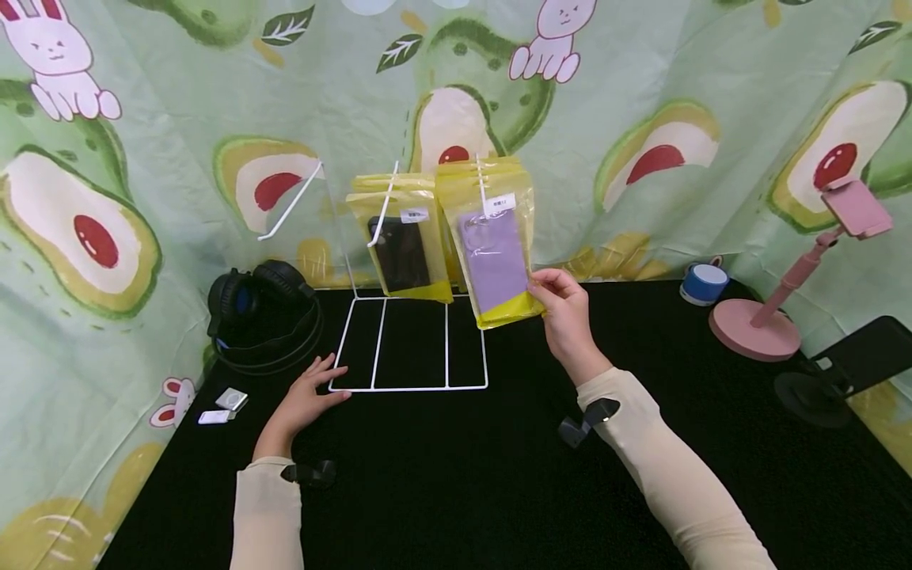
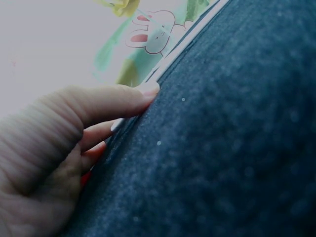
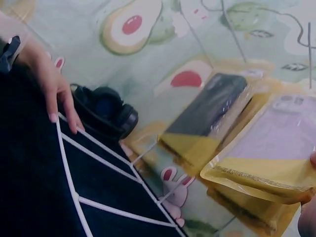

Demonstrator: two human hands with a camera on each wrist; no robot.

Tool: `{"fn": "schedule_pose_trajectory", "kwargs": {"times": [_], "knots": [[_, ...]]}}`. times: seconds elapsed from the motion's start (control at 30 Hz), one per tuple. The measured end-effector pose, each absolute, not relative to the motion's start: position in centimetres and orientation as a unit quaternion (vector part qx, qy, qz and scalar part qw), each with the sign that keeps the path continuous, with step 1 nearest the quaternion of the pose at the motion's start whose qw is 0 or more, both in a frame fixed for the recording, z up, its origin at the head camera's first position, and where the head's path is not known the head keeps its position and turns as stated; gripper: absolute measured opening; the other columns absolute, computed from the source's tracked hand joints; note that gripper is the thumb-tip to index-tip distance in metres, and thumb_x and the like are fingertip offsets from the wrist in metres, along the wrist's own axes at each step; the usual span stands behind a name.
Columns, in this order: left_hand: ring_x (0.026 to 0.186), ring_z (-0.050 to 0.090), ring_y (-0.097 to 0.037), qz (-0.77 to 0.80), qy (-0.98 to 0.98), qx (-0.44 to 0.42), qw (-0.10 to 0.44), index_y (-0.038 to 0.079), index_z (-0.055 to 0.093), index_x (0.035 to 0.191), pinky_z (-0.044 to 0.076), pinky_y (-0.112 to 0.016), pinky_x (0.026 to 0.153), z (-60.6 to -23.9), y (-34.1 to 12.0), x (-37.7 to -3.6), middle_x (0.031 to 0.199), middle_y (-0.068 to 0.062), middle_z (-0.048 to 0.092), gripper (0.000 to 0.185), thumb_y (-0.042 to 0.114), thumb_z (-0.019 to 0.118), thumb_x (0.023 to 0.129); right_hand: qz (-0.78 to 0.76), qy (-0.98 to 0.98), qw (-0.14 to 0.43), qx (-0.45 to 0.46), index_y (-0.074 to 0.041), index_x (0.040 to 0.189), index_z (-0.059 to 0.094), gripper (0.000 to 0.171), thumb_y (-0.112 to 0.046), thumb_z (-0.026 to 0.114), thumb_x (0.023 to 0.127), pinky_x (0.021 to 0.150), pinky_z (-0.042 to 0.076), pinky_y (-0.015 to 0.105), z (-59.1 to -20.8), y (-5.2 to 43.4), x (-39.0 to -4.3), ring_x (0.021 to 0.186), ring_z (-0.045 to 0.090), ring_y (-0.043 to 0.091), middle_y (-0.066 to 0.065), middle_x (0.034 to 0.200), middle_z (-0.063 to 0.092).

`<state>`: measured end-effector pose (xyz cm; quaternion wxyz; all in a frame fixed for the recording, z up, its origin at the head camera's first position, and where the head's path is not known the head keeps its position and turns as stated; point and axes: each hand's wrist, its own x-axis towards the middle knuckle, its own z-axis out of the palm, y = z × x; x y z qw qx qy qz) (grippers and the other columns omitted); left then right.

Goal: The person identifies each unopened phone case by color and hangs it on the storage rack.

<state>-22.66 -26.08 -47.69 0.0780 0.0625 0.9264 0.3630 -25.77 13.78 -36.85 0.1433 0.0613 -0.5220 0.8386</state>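
A white wire display rack (image 1: 409,389) stands on the black tabletop. My left hand (image 1: 305,408) rests at its front left base corner, thumb and fairly straight fingers touching the wire (image 2: 170,58). My right hand (image 1: 568,317) pinches the lower right edge of a clear-and-yellow bag holding a purple phone case (image 1: 493,257). The bag's top is at the right hook (image 1: 480,186), and more yellow bags hang behind it. On the middle hook (image 1: 385,204) hangs a bagged black phone case (image 1: 403,252). In the right wrist view, only part of my right hand (image 3: 308,217) shows.
Black headphones (image 1: 264,313) lie left of the rack, with a bare hook (image 1: 290,202) above. Small white items (image 1: 222,408) lie at the left edge. At the right stand a blue-and-white round container (image 1: 704,283), a pink phone stand (image 1: 757,328) and a black stand (image 1: 858,360).
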Motion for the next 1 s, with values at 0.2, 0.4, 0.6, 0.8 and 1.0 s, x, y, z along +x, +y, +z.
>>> {"fn": "schedule_pose_trajectory", "kwargs": {"times": [0.2,0.4,0.6,0.8,1.0], "knots": [[0.142,0.006,-0.041,0.362,0.927,0.068,0.075,0.001,0.051,0.134,0.005,-0.061,0.11,-47.6,-26.1,-22.8,0.154,-0.02,0.021,0.054,0.026,0.066,0.088,0.82,-0.556,0.129,0.049,-0.014,0.077,0.066,0.028,0.012,0.057,0.086,0.066,0.047,0.018,-38.0,14.3,-26.0,0.075,0.057,0.009,-0.002,0.081,0.063],[0.143,0.005,-0.04,0.362,0.927,0.065,0.076,0.002,0.051,0.134,0.006,-0.062,0.11,-47.7,-26.2,-22.8,0.154,-0.02,0.02,0.054,0.026,0.066,0.089,0.793,-0.6,0.092,0.046,-0.01,0.088,0.063,0.016,0.004,0.057,0.09,0.075,0.052,0.021,-39.8,16.2,-25.3,0.083,0.063,0.01,-0.002,0.09,0.064],[0.143,0.004,-0.04,0.363,0.926,0.061,0.08,0.002,0.051,0.135,0.005,-0.064,0.109,-47.9,-26.3,-22.6,0.154,-0.019,0.02,0.056,0.028,0.066,0.088,0.766,-0.642,0.025,0.033,-0.005,0.1,0.061,0.011,-0.001,0.055,0.092,0.081,0.052,0.024,-42.2,18.8,-23.0,0.091,0.063,0.01,-0.003,0.096,0.063],[0.143,0.004,-0.04,0.367,0.925,0.062,0.076,0.002,0.051,0.134,0.005,-0.064,0.109,-47.9,-26.2,-22.6,0.154,-0.019,0.02,0.056,0.028,0.067,0.087,0.728,-0.684,-0.034,0.014,0.001,0.113,0.055,0.023,-0.009,0.056,0.093,0.085,0.051,0.027,-43.7,21.3,-20.4,0.097,0.062,0.01,0.004,0.107,0.06],[0.143,0.004,-0.04,0.364,0.926,0.061,0.075,0.001,0.051,0.134,0.006,-0.063,0.109,-47.6,-26.2,-22.6,0.154,-0.02,0.02,0.055,0.026,0.067,0.088,0.689,-0.721,-0.071,0.018,0.004,0.118,0.052,0.031,-0.013,0.056,0.093,0.088,0.05,0.032,-44.2,22.9,-18.2,0.101,0.061,0.014,0.021,0.119,0.052]]}}
